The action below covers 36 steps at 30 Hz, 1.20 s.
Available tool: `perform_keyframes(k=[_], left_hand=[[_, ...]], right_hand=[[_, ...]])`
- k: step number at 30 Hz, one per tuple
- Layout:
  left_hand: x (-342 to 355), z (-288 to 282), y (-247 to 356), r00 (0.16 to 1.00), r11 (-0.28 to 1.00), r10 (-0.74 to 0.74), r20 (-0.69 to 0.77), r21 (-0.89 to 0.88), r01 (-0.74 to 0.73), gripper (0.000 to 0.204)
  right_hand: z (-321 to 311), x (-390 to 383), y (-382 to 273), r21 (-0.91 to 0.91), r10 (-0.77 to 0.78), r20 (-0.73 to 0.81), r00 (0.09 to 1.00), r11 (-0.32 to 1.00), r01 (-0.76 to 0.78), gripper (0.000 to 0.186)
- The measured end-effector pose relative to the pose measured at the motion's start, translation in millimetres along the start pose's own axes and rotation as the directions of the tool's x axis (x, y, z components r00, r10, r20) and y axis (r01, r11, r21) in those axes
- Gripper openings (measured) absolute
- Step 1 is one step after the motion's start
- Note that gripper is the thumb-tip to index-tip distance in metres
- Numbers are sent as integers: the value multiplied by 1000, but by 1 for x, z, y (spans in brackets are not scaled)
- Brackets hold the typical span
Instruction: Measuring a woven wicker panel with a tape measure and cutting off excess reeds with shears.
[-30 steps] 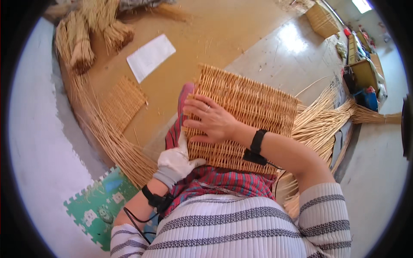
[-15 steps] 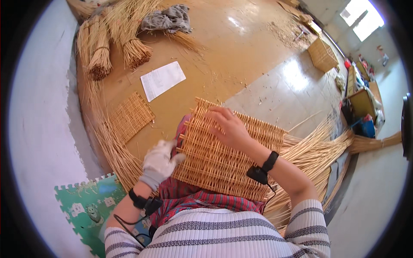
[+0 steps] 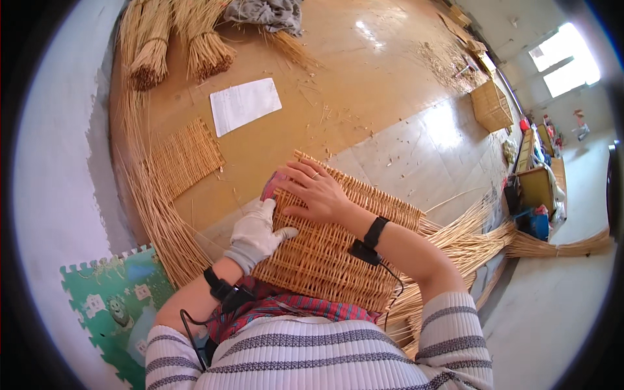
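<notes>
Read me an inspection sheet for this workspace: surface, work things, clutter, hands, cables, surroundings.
Surface: red plaid cloth covering the lap; tan floor beyond.
Work things: woven panel on the lap; second woven panel flat on the floor, at left.
Clutter: scattered straw bits, loose stalks and a white sheet on the floor.
Hands: left hand, gloved, at the lap panel's left edge, thumb over its face; right hand, bare, fingers spread on it near the upper left corner.
Cables: black cable by each wrist.
Surroundings: green foam mat lower left; woven box and window upper right; stalk bundles upper left.
</notes>
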<state>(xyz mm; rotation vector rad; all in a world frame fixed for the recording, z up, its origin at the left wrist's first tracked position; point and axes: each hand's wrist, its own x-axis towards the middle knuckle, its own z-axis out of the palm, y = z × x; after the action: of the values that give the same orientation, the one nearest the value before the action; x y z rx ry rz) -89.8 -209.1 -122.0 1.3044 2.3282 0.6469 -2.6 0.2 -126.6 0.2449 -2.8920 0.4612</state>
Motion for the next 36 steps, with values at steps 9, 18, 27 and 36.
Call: perform_keyframes(k=[9, 18, 27, 36], left_hand=[[26, -25, 7, 960, 967, -47, 276, 254, -26, 78], [37, -24, 12, 953, 910, -27, 302, 402, -102, 87], [15, -24, -14, 967, 997, 44, 250, -69, -27, 63], [77, -6, -35, 997, 790, 30, -67, -609, -65, 47]], right_hand=[[4, 11, -7, -11, 70, -4, 998, 997, -70, 50], [-1, 7, 2, 1, 42, -133, 990, 999, -42, 44], [-34, -109, -73, 210, 596, -350, 723, 802, -559, 49], [-3, -337, -91, 765, 928, -318, -195, 130, -631, 34]])
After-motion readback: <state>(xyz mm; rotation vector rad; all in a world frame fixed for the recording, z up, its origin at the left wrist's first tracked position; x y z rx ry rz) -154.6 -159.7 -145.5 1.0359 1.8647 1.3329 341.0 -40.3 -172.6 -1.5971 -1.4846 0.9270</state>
